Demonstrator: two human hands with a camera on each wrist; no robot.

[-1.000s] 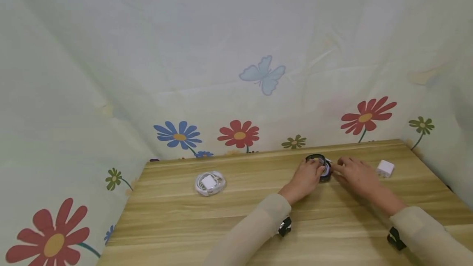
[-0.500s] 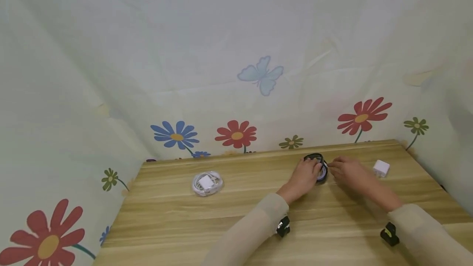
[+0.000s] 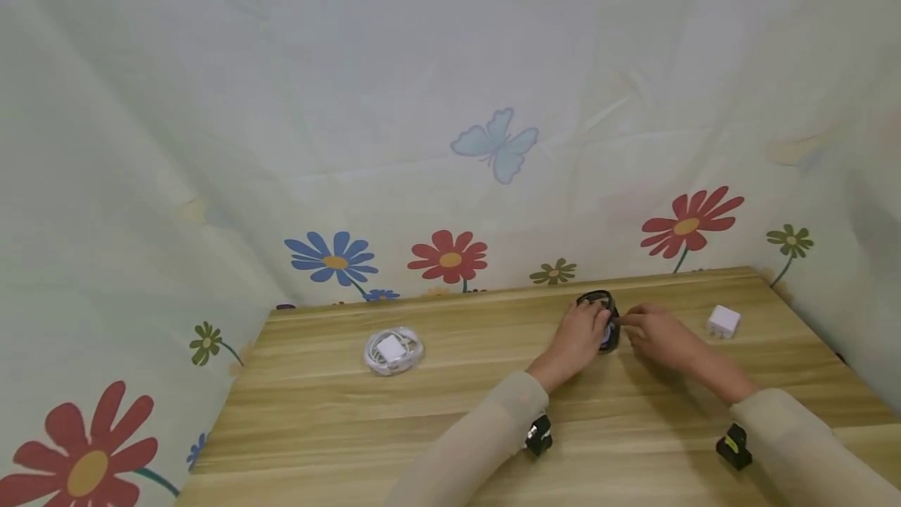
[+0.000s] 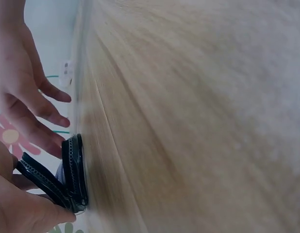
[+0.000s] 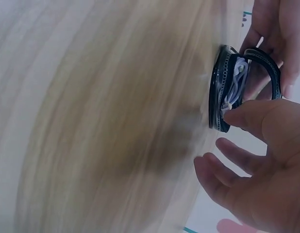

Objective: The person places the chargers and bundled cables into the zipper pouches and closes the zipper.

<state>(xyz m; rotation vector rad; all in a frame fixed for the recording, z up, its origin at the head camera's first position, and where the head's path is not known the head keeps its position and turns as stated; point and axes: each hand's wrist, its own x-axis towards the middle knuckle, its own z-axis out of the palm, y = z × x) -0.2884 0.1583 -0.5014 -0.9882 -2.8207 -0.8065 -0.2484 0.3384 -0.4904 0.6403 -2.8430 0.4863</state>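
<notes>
1. One pale cloth (image 3: 303, 92), printed with flowers and butterflies, hangs behind the table and along its sides.
2. The wood-grain table (image 3: 317, 429) spreads below it, carrying everything else.
3. Two light sleeves cover the person's forearms, the left sleeve (image 3: 468, 436) and the right sleeve (image 3: 802, 440) both reaching forward from the near side.
4. The left hand (image 3: 579, 337) grips the raised lid of a small black case, its fingers on one side and its thumb on the other.
5. The right hand (image 3: 662, 339) is at the case's right side. One digit touches a white cable's end at the rim; the other fingers are spread, slightly bent, and hold nothing.
6. The black case (image 5: 219, 87) rests on the table near the back edge, right of centre, between the hands. Zip teeth run along its rims, and the lid (image 5: 273, 69) leans up from the base.
7. A coiled white cable (image 3: 369, 357) lies well apart on the table's left part, with a white adapter (image 3: 391, 347) on it.
8. Dark devices, the left one (image 3: 540, 435) and the right one (image 3: 734, 447), sit at the wrists.
9. A white charger (image 3: 724, 321), prongs showing, lies right of the right hand.
10. The white cable (image 5: 238, 77) is looped inside the case.
</notes>
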